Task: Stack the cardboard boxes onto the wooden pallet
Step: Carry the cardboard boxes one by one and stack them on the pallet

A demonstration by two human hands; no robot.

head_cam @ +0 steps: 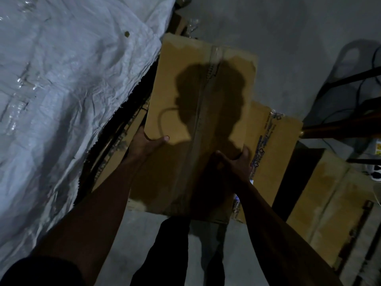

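- Brown rectangular cardboard box (198, 112), sealed along its middle seam with clear tape, held in both hands in the centre of the view; its top face carries the shadow of a head and a thin curved cord.
- Left hand (146, 144): clamped on the left edge of the held box, thumb lying on the top face, the other fingers tucked under the edge and hidden.
- Right hand (237, 162): gripping the right edge of the same box, fingers (246, 151) curled over the edge, the rest of the grip lost in shadow.
- Both forearms are bare and reach in from the lower corners; a dark sleeve (41, 271) shows at the lower left.
- Second brown cardboard box with blue printed lettering (276, 153): lies beneath and to the right of the held box, partly covered by it.
- Third tan cardboard box with a taped seam (329, 201): farther right, apart from the second box across a dark gap.
- White woven plastic sheeting (68, 79), creased and patched with clear tape, fills the left side over a bulky load; more cardboard with dark print (121, 141) shows in the gap between the sheeting and the held box.
- Grey concrete floor (278, 38) lies beyond and below the boxes; dark trouser legs (171, 244) stand on it under the held box.
- Dark cables (362, 87) run across the floor at the right edge.
- A wooden pallet cannot be made out.
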